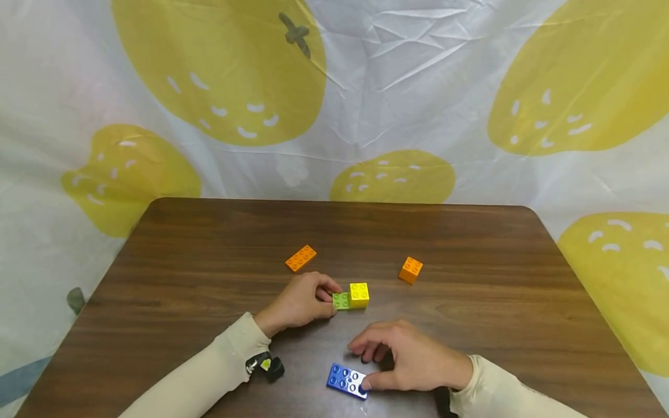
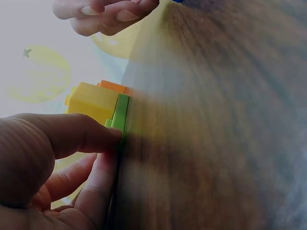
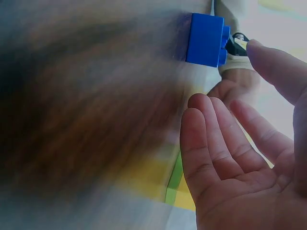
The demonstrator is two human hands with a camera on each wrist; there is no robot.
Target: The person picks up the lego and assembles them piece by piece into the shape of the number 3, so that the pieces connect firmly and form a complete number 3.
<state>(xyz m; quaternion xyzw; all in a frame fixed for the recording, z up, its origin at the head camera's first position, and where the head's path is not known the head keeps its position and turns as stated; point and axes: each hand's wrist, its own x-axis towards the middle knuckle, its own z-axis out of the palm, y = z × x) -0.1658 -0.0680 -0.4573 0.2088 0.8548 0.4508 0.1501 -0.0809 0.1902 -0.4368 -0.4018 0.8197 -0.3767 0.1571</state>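
My left hand [image 1: 300, 301] pinches the left end of a flat green brick [image 1: 341, 301] between thumb and fingers. A yellow brick [image 1: 359, 295] stands on the green brick's right part; in the left wrist view the yellow brick [image 2: 93, 102] rises from the green brick [image 2: 121, 112]. My right hand [image 1: 413, 357] is spread beside a blue brick [image 1: 346, 380], the thumb over its right end. In the right wrist view a gap shows between the thumb and the blue brick [image 3: 206, 40], and the fingers [image 3: 218, 139] are extended, holding nothing.
An orange flat brick [image 1: 301, 258] lies behind my left hand. Another orange brick [image 1: 410, 270] stands behind and to the right of the yellow one. The brown table [image 1: 209, 232] ends at a fruit-print cloth [image 1: 292, 168] hanging behind it.
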